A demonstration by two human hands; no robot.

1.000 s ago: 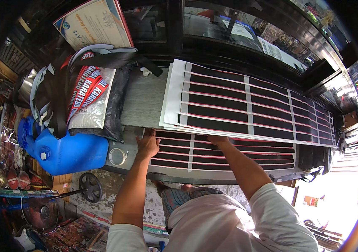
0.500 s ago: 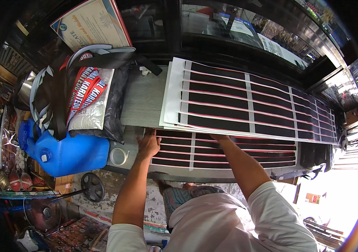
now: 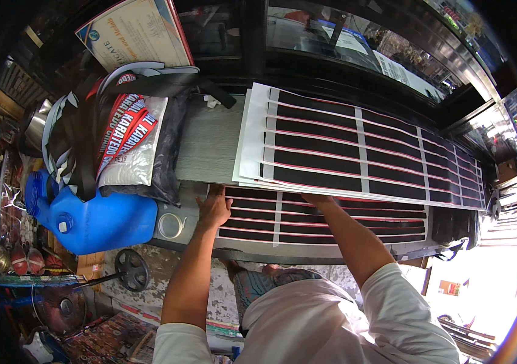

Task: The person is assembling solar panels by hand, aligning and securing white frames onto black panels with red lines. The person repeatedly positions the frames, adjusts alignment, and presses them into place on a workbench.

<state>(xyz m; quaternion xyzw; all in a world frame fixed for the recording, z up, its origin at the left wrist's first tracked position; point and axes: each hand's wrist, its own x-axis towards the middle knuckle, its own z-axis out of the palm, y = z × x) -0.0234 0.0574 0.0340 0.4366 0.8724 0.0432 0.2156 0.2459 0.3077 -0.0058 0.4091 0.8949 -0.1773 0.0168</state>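
A printed sheet with black bands edged in red and white lies on the lower, nearer surface in front of me. My left hand rests at its left edge, fingers stretched forward and apart, the tips reaching under the edge of the shelf above. My right hand reaches over the same sheet, its fingers hidden beneath the overhanging stack of similar printed sheets. That stack lies on the raised grey shelf just beyond. Whether the right hand grips anything cannot be seen.
Left of the sheets sit a blue jug, a plastic-wrapped pack under dark straps, and a white tape roll. A framed certificate leans behind. Dark glass panels line the back; a fan stands lower left.
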